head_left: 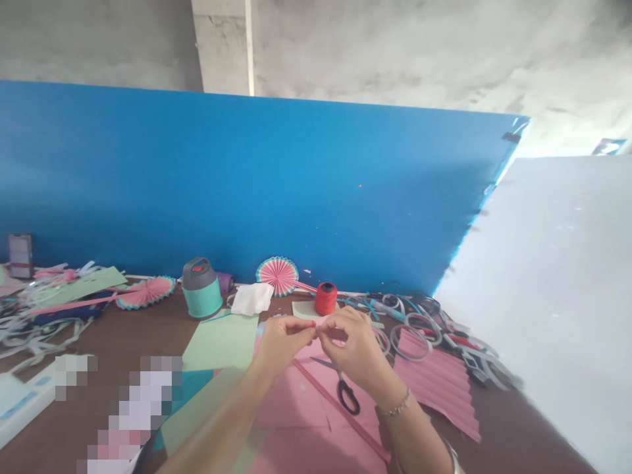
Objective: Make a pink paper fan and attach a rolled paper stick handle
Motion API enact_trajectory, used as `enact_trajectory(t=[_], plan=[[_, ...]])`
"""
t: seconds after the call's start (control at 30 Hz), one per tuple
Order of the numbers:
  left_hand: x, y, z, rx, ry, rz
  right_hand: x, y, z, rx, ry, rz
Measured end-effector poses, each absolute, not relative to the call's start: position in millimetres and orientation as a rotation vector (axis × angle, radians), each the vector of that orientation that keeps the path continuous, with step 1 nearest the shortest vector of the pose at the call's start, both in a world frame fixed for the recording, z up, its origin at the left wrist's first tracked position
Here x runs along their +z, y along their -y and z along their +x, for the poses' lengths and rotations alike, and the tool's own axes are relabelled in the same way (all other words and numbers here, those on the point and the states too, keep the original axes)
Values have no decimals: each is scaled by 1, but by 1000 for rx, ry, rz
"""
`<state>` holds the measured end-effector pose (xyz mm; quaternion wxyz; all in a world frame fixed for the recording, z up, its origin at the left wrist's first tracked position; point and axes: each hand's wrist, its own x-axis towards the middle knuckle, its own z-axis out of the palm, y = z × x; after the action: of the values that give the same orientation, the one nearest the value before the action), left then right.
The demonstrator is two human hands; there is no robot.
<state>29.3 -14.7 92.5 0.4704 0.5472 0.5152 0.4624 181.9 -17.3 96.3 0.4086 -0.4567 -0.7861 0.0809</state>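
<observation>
In front of me my left hand (288, 337) and my right hand (349, 339) meet, both closed in a pinch. A tiny reddish bit shows between the fingertips, too small to name. Beneath them lies pink paper (286, 405). On the paper rest scissors (348, 397) with black handles, partly under my right hand. A narrow folded pink paper strip (345, 417) runs diagonally across it. Just beyond my fingertips stands a spool of red thread (326, 300). To the right of my right wrist lies a pleated pink paper sheet (439, 385).
Pale green paper (217, 345) lies at left, near a teal flask (202, 296) and a white tissue (251, 299). Two folded paper fans (277, 276) sit farther back. Tangled cables (419, 332) lie at right. A blue partition (247, 184) closes off the back.
</observation>
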Motion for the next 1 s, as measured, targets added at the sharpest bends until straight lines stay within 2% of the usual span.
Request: enact_trajectory(t=[0.27,1.0], plan=[[97,19,32,1143,-1269,1370,93,17,181,50,1996,-1164],[99,19,31,1134,-1267,1358,95,18,182,114,2000,-1167]])
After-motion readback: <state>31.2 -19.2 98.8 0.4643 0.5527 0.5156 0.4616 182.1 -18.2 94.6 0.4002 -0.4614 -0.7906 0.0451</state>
